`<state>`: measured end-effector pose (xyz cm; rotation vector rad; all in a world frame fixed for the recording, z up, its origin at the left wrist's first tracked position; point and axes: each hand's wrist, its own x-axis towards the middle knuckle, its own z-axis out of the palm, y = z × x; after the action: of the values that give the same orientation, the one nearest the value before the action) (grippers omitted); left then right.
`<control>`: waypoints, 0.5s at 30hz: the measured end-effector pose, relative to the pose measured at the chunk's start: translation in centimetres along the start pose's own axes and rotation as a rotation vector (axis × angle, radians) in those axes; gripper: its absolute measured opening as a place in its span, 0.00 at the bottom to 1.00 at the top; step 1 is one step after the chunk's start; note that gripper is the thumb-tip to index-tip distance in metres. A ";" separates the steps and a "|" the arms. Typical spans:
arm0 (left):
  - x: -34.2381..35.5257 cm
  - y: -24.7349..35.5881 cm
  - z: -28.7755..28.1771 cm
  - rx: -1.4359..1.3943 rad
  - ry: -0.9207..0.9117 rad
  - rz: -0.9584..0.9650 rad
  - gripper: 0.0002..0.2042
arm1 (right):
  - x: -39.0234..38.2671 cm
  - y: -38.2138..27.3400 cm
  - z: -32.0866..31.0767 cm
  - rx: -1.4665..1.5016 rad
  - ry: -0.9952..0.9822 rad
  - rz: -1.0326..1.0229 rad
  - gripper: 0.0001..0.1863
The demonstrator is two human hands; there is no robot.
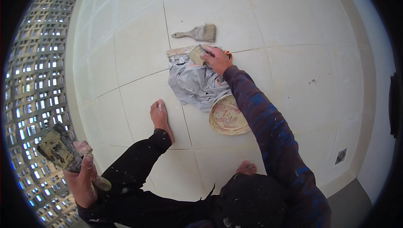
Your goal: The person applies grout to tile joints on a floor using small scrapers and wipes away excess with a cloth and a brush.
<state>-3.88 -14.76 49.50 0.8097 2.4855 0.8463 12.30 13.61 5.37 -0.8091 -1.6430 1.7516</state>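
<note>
Nearest me, at the bottom of the frame, are my dark-trousered knees, with one bare foot (160, 117) planted on the pale tiled floor (294, 77) at centre. At lower left my left hand (82, 177) is wrapped tight round the handle of a mortar-caked trowel (58, 148), its blade pointing up and left toward the perforated screen wall (33, 81). My right arm runs from lower right up to the middle, where the right hand (218, 58) is closed on a small grimy sponge block (196, 54), pressed at the top edge of a crumpled grey cloth (197, 83). Just below the cloth lies a round shallow pan (228, 117). A paintbrush (197, 32) lies just above the right hand, handle left, bristles right; the right hand is far nearer it.
</note>
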 end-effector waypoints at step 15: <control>18.7 -14.6 13.3 -0.151 -0.222 -0.134 0.11 | -7.2 -4.4 3.3 0.139 -0.398 0.419 0.17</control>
<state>-16.81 -6.87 26.89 0.6401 2.2245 0.8369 14.42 6.23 10.11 -0.8194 -1.6513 2.4206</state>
